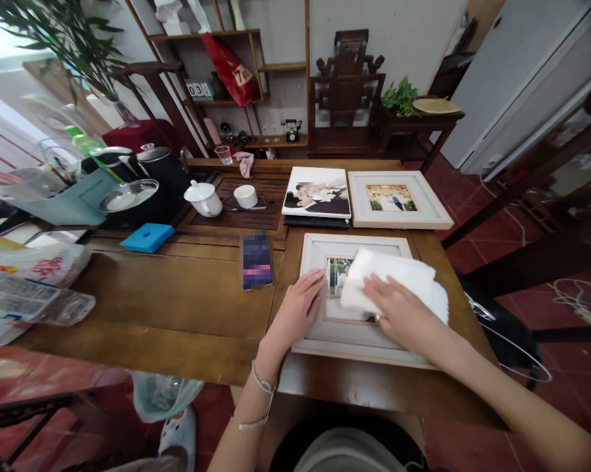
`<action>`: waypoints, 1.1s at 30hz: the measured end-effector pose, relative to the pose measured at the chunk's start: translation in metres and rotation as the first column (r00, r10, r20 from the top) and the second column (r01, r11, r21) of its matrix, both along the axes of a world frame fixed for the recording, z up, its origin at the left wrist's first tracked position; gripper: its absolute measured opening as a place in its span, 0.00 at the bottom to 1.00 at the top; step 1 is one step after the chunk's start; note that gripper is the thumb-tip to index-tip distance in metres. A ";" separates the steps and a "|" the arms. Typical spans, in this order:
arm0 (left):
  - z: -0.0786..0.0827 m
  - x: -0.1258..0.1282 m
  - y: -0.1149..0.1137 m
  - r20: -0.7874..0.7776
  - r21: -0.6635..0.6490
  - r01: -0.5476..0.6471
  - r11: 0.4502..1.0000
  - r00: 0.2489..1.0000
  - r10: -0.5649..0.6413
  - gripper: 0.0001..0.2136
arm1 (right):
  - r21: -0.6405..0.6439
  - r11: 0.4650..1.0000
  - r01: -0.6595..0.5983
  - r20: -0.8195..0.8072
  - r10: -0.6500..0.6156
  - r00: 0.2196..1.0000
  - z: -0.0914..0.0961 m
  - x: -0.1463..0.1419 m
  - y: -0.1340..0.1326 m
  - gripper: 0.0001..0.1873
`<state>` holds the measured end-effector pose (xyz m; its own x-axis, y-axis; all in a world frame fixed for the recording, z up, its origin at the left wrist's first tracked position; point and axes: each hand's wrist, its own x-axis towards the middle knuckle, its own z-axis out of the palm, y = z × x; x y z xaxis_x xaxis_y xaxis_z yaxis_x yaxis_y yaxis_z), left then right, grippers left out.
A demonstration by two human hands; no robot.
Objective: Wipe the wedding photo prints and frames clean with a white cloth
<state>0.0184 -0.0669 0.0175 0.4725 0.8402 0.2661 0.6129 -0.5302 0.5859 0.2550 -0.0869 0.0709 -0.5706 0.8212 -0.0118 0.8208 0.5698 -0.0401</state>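
A white-bordered picture frame (311, 248) lies face up near the right end of the wooden table, with a small photo in its middle. My left hand (299, 307) rests on the frame's left side, its fingers stretched out flat with the tips beside the photo. Under my right hand (404, 313) is a folded white towel (411, 270), gripped and pressed against the frame's face. The towel hides the right part of the photo and some of the border.
Behind the frame lie a photo album (318, 191) and another framed photo (344, 180). A phone (257, 262) is on the table (177, 301) to the left. Further left are a blue box (148, 237), a lidded white cup (204, 200), a kettle (160, 164) and plastic bags (40, 265).
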 end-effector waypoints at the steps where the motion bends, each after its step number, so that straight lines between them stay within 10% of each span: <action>1: 0.000 0.000 0.000 -0.003 -0.003 -0.001 1.000 1.000 0.001 0.19 | -0.058 0.998 -0.037 -0.018 0.036 0.999 0.003 0.003 -0.016 0.31; 8: 0.001 -0.001 0.000 0.019 -0.006 0.008 1.000 1.000 -0.008 0.20 | -0.275 0.962 0.007 -0.075 -0.029 0.997 0.027 0.050 -0.037 0.38; 14: 0.000 0.000 0.000 0.021 -0.007 0.007 1.000 1.000 -0.007 0.20 | 0.128 0.963 0.238 -0.013 -0.238 0.971 0.011 0.040 0.044 0.26; 18: -0.002 -0.001 0.000 0.015 0.002 0.009 1.000 1.000 -0.009 0.20 | 0.180 0.958 0.223 -0.023 -0.222 0.975 -0.006 0.013 0.065 0.26; 28: -0.003 -0.001 0.000 0.032 0.013 0.006 1.000 0.999 -0.007 0.20 | -0.298 0.952 -0.071 -0.077 0.050 0.996 0.023 -0.012 -0.036 0.39; 33: -0.002 -0.002 0.000 0.034 0.007 0.010 1.000 0.999 -0.010 0.20 | -0.237 0.966 0.099 -0.166 -0.140 0.976 0.022 0.013 -0.036 0.34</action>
